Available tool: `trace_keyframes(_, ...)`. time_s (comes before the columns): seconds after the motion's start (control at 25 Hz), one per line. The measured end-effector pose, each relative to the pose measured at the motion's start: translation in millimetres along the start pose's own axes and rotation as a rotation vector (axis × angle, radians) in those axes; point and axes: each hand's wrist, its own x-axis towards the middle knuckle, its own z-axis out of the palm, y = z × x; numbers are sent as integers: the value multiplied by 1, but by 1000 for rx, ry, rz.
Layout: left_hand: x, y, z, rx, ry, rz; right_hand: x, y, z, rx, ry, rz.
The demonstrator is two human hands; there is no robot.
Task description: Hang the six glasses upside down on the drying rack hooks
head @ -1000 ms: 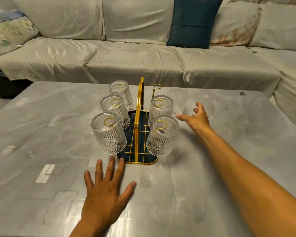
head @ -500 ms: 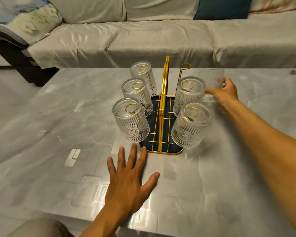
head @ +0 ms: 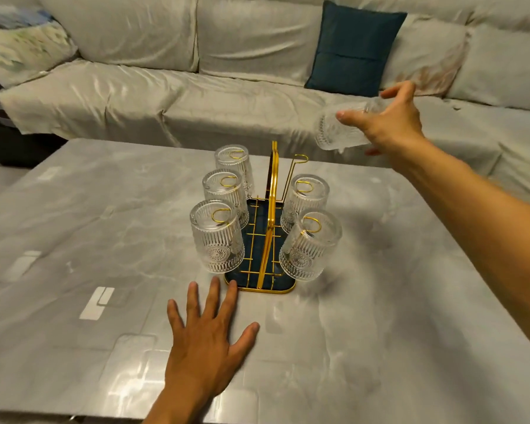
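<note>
A gold wire drying rack [head: 271, 191] with a dark blue tray stands mid-table. Several ribbed clear glasses hang upside down on its hooks: three on the left, the nearest [head: 217, 237], and two on the right, the nearest [head: 309, 244]. The far right hook [head: 300, 157] is bare. My right hand [head: 392, 120] holds another ribbed glass [head: 337, 130] in the air, tipped sideways, up and to the right of that hook. My left hand [head: 208, 335] lies flat on the table, fingers spread, fingertips just short of the rack's front edge.
The grey marble-look table [head: 380, 316] ends close behind the rack. A pale covered sofa [head: 196, 96] runs along behind it with a dark teal cushion [head: 355, 47] and a patterned pillow [head: 22, 53] at far left.
My right hand has lifted the glass off the table, raised it to the right of the rack and tipped it sideways. The left hand stays flat by the rack.
</note>
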Motion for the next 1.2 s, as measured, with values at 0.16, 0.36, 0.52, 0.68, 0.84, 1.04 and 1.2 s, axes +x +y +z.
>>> trace_keyframes(0.16, 3, -1, 1, 9, -26, -6, -1, -21, 19, -141, -36, -133)
trace_keyframes(0.36, 5, -1, 2, 5, -47, -4, -4, -19, 51, -279, -141, -242)
trace_keyframes(0.52, 6, 0, -1, 14, -75, -4, -7, -6, 67, -343, -189, -244)
trace_keyframes(0.68, 6, 1, -2, 31, -97, -1, -10, 3, 79, -323, -248, -181)
trace_keyframes(0.84, 8, 2, -4, 47, -134, -10, -10, 6, 90, -345, -302, -169)
trace_keyframes(1.04, 10, 3, -4, 60, -142, -17, -8, 15, 99, -357, -342, -153)
trace_keyframes(1.2, 13, -2, 4, 77, -128, -26, -8, 13, 98, -336, -378, -120)
